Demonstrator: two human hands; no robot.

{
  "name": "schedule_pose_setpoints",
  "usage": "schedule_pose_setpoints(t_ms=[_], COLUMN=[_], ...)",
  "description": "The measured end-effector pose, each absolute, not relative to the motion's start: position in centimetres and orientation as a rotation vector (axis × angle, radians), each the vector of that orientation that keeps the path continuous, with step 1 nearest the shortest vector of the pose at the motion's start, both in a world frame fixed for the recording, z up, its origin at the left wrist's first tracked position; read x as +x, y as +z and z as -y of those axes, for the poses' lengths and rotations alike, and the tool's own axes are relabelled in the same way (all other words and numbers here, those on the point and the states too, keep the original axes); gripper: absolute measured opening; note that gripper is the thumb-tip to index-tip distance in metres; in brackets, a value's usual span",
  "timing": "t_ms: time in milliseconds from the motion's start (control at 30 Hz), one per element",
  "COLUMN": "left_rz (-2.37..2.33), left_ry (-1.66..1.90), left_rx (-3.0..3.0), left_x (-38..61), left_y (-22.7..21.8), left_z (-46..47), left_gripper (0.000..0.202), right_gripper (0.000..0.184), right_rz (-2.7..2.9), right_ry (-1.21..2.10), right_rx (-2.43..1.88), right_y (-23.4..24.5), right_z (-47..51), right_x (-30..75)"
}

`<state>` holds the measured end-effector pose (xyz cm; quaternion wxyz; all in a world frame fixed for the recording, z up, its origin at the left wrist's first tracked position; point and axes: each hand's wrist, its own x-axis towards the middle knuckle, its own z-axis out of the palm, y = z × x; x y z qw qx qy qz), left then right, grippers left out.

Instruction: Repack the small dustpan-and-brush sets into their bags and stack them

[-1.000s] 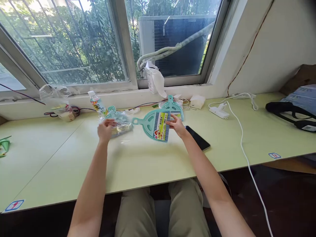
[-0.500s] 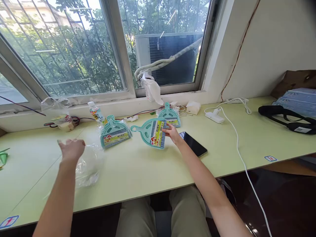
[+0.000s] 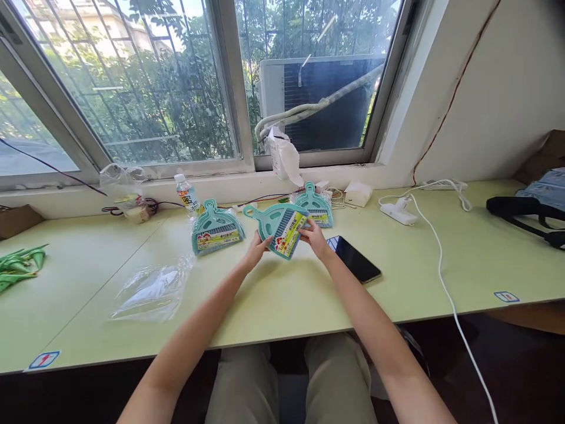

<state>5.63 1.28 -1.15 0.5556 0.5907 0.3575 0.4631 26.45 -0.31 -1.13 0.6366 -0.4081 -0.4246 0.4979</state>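
Between both hands is a turquoise dustpan (image 3: 273, 219) with a blue-bristled brush and a yellow printed label, held tilted above the table. My left hand (image 3: 257, 250) grips its lower left edge, thumb on the front. My right hand (image 3: 314, 238) pinches the right edge by the label. To the left lies another dustpan set (image 3: 216, 227) in clear wrap. A third dustpan set (image 3: 314, 203) sits behind the held one, partly covered by it. A crumpled clear plastic bag (image 3: 154, 288) lies flat on the table, left of my left forearm.
A black phone (image 3: 355, 259) lies right of my right hand. Along the window stand a drink bottle (image 3: 187, 194), a bagged cup (image 3: 135, 209) and a tissue pack (image 3: 282, 156). Rightward are a white power strip (image 3: 398, 212) with its cable and a black strap (image 3: 516, 207). Green folded leaves (image 3: 22, 265) lie far left.
My left hand has moved right from over the plastic bag and taken hold of the dustpan. The bag now lies flat. The dustpan has tilted further, and the view has turned left.
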Motion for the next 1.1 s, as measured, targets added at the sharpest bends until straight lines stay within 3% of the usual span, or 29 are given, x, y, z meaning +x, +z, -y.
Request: schedule_pose_setpoints(t_ms=[333, 533, 667, 800, 933, 1100], left_rz=[-1.143, -1.291, -1.351, -1.328, -1.210, -1.099], left_ry=[1.665, 1.697, 1.684, 1.702, 1.622, 1.541], left_rx=[1.432, 1.569, 1.676, 1.898, 2.244, 2.476], left_x=[1.2, 1.1, 1.6, 2.6, 3.5, 3.5], left_y=[-2.3, -1.8, -1.1, -0.6, -0.9, -1.4], left_z=[-3.1, -2.3, -0.8, 1.6, 3.9, 4.5], left_gripper=[0.027, 0.034, 0.041, 0.045, 0.045, 0.046], right_gripper=[0.018, 0.034, 0.047, 0.034, 0.025, 0.020], right_rz=[1.348, 1.658, 1.622, 1.670, 1.790, 1.634], right_ry=[1.168, 0.250, -0.163, -0.331, -0.201, -0.047], right_rx=[-1.158, -1.800, -2.019, -1.719, -1.270, -1.194], right_y=[-2.3, -3.2, -2.6, -0.8, 0.1, -0.2], right_z=[-0.2, 0.1, 1.3, 2.7, 3.9, 4.4], right_x=[26.9, 28.1, 27.7, 26.0, 22.4, 19.4])
